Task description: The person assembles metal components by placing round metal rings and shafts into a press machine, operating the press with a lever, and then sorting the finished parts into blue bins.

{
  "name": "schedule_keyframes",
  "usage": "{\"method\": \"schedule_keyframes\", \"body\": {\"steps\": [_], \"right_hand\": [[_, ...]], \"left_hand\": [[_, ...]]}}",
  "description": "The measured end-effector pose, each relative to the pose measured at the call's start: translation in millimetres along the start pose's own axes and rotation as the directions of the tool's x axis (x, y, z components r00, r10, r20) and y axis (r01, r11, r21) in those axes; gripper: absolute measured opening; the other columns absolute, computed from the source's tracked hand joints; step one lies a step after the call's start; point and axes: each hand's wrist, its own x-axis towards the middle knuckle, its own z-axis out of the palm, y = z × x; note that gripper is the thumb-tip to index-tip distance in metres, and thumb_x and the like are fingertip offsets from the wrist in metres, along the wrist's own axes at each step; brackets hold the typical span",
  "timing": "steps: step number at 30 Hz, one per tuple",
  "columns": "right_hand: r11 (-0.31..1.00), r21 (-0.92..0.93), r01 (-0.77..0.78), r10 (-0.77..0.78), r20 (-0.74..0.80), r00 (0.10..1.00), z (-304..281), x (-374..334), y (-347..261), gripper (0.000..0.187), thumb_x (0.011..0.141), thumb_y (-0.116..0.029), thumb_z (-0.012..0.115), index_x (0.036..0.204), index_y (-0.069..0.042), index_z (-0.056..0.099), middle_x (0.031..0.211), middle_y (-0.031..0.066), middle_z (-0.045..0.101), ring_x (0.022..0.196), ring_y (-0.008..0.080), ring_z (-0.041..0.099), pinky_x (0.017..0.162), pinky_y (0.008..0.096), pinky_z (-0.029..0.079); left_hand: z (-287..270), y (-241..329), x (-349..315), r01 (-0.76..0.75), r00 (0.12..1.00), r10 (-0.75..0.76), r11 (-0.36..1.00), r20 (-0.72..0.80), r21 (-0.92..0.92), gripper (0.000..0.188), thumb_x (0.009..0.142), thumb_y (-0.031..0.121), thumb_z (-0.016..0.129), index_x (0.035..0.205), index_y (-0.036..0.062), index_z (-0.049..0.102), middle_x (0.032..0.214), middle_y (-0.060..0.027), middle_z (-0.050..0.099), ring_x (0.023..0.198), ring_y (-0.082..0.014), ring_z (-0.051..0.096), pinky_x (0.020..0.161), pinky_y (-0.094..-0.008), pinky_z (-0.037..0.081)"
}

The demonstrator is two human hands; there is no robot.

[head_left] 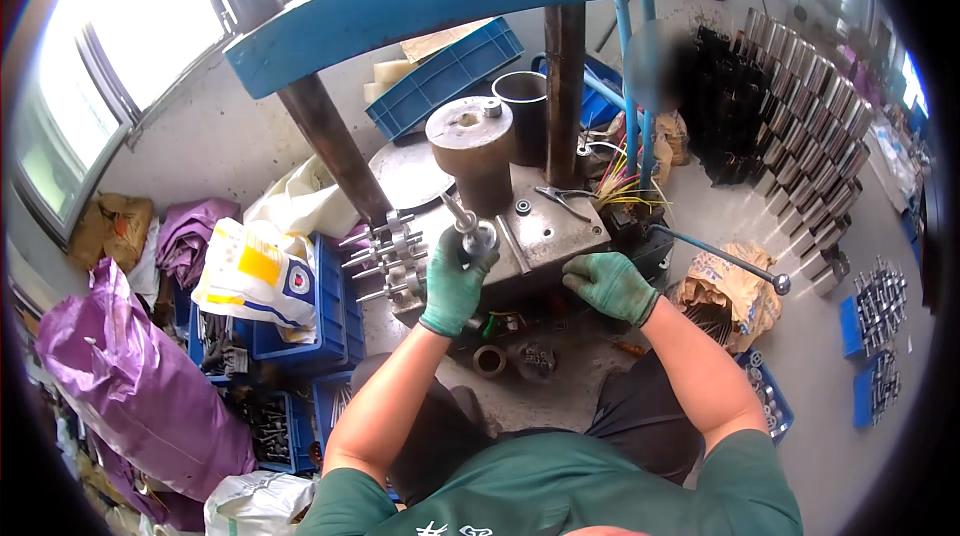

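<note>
My left hand (454,288), in a green glove, is wrapped round a small metal crankshaft (466,221), its thin end pointing up and away over the press bed's near edge. My right hand (612,288), also gloved in green, has curled fingers at the bed's front right edge; what they hold, if anything, is hidden. Similar crankshafts (392,261) are stacked at the bed's left side. Between the hands lie a metal rod (514,243) and a small bearing (522,207). Behind stands a thick steel cylinder (474,161) with a small ring (492,108) on top.
The blue press frame (420,6) spans overhead on two dark columns. Pliers (563,199) lie on the press bed (570,226). A lever with a ball end (781,283) juts out right. Blue crates (335,301) and a purple sack (140,391) crowd the left; stacked metal tubes (815,126) stand right.
</note>
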Motion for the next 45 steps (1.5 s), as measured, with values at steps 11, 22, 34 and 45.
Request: {"method": "schedule_keyframes", "body": {"steps": [11, 22, 34, 45], "right_hand": [[0.999, -0.033, 0.04, -0.035, 0.149, 0.988, 11.9, 17.7, 40.3, 0.029, 0.095, -0.021, 0.064, 0.119, -0.011, 0.075, 0.108, 0.0199, 0.077, 0.102, 0.0392, 0.073, 0.093, 0.0454, 0.058], [0.996, -0.075, 0.048, -0.024, 0.301, 0.953, 3.1, 8.2, 40.1, 0.033, 0.094, -0.018, 0.061, 0.121, -0.01, 0.078, 0.114, 0.0172, 0.078, 0.111, 0.0369, 0.072, 0.101, 0.0449, 0.055], [0.992, -0.098, 0.074, -0.051, 0.225, 0.973, -33.4, -30.4, 12.3, 0.035, 0.096, -0.03, 0.067, 0.122, -0.008, 0.076, 0.113, 0.0163, 0.074, 0.11, 0.0375, 0.07, 0.097, 0.0483, 0.055], [0.823, -0.536, -0.187, 0.26, 0.062, 0.964, -207.6, -112.9, -4.1, 0.035, 0.089, -0.026, 0.071, 0.115, -0.003, 0.075, 0.108, 0.0159, 0.075, 0.104, 0.0357, 0.071, 0.093, 0.0462, 0.056]], "left_hand": [[41.0, 65.7, 226.1, -0.116, 0.993, 0.116, 0.993, -0.021, -0.002, 0.054, 0.092, -0.007, 0.077, 0.143, 0.0007, 0.06, 0.114, -0.007, 0.072, 0.098, -0.014, 0.07, 0.087, -0.0279, 0.057], [53.2, 58.9, 242.5, -0.054, 0.998, 0.054, 0.999, 0.045, -0.005, 0.052, 0.094, -0.003, 0.077, 0.143, -0.0014, 0.06, 0.123, -0.0089, 0.072, 0.106, -0.0163, 0.07, 0.094, -0.028, 0.055], [58.7, 63.9, 239.2, -0.007, 1.0, 0.008, 0.999, 0.026, -0.04, 0.052, 0.093, 0.003, 0.081, 0.141, 0.0002, 0.062, 0.113, -0.0059, 0.072, 0.085, -0.0113, 0.066, 0.075, -0.0259, 0.058], [49.5, 43.1, 256.4, -0.069, 0.996, 0.071, 0.997, 0.045, -0.03, 0.055, 0.096, 0.01, 0.081, 0.147, 0.009, 0.06, 0.087, -0.0044, 0.072, 0.07, -0.0104, 0.065, 0.066, -0.0275, 0.056]]}}
